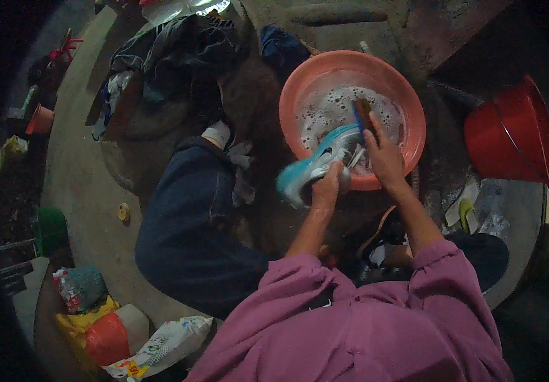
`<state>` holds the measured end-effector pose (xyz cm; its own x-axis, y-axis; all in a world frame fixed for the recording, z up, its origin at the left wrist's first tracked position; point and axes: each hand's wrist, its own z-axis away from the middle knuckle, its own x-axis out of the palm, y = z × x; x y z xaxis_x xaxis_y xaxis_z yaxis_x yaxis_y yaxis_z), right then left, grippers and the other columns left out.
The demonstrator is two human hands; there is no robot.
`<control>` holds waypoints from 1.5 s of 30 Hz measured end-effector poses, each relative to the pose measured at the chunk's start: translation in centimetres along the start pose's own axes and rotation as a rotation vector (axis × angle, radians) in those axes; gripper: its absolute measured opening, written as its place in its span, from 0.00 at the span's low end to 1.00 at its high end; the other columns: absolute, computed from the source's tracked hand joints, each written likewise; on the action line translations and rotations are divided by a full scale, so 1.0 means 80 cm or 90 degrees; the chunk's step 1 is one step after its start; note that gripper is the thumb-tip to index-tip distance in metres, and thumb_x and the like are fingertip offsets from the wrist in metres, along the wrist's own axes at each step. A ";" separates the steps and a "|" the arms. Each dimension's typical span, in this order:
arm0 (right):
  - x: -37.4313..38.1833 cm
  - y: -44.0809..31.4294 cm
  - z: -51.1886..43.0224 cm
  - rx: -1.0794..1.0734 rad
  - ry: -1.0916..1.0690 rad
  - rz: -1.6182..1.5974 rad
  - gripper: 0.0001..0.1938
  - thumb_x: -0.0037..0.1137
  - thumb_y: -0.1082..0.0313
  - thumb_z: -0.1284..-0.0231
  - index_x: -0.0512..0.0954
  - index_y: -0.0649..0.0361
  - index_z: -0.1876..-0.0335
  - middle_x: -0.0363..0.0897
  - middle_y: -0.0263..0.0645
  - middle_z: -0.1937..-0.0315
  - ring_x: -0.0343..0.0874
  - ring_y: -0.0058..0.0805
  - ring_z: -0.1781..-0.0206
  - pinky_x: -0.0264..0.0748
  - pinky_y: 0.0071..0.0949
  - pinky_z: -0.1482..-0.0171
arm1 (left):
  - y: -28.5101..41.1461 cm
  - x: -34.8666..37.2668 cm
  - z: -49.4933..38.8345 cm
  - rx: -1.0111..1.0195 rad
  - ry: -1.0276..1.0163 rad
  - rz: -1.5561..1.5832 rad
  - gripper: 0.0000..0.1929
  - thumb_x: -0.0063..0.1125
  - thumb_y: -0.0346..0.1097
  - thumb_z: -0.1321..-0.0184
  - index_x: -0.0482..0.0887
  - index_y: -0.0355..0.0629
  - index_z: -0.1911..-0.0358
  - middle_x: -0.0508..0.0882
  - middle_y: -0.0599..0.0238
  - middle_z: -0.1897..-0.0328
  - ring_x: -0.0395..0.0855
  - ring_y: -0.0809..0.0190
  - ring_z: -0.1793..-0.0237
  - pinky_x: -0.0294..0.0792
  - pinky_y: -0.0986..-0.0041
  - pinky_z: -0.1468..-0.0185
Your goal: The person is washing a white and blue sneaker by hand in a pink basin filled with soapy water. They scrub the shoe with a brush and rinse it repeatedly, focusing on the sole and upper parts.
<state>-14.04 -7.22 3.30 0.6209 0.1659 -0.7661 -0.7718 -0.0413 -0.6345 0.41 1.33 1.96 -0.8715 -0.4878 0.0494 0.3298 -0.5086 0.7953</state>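
Observation:
A round pink-orange plastic basin (298, 102) holds cloudy water with foam and bubbles. Over its near rim, my left hand (327, 185) grips a white and turquoise sneaker (319, 157) with pale laces, its one end blurred. My right hand (383, 155) holds a scrub brush (363, 112) with a brown back and blue bristles. The bristles face left, beside the upper edge of the shoe; whether they touch it I cannot tell.
A red bucket (508, 136) with a wire handle lies tilted at the right. Dark clothes (188, 52) are heaped at the upper left. A white slipper (465, 200) rests below the bucket. Plastic packets (164, 346) lie at the lower left, and a yellow cap (124, 212) on the floor.

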 end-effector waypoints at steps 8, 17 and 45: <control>-0.002 -0.007 0.014 0.029 -0.010 -0.099 0.27 0.44 0.49 0.26 0.63 0.43 0.25 0.73 0.54 0.37 0.75 0.51 0.36 0.67 0.38 0.35 | 0.011 -0.017 0.017 0.000 -0.130 -0.071 0.18 0.59 0.49 0.40 0.85 0.39 0.59 0.82 0.67 0.67 0.77 0.65 0.66 0.69 0.71 0.61; 0.063 0.157 -0.097 0.158 0.044 -0.236 0.27 0.44 0.47 0.28 0.66 0.46 0.27 0.74 0.51 0.36 0.77 0.48 0.38 0.70 0.37 0.36 | 0.002 -0.005 -0.003 0.046 -0.211 0.344 0.26 0.40 0.57 0.25 0.75 0.41 0.40 0.80 0.67 0.46 0.78 0.66 0.48 0.69 0.72 0.42; 0.000 -0.058 0.033 0.112 0.009 -0.075 0.25 0.40 0.48 0.27 0.62 0.36 0.27 0.82 0.60 0.65 0.81 0.61 0.59 0.74 0.55 0.55 | -0.005 0.007 -0.008 -0.035 -0.235 0.505 0.26 0.34 0.54 0.23 0.71 0.41 0.36 0.78 0.62 0.36 0.77 0.57 0.39 0.66 0.61 0.33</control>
<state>-10.80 -4.43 6.49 0.7097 0.1458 -0.6893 -0.7045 0.1498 -0.6937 0.03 0.84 1.28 -0.4362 -0.4559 0.7758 0.8973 -0.1553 0.4132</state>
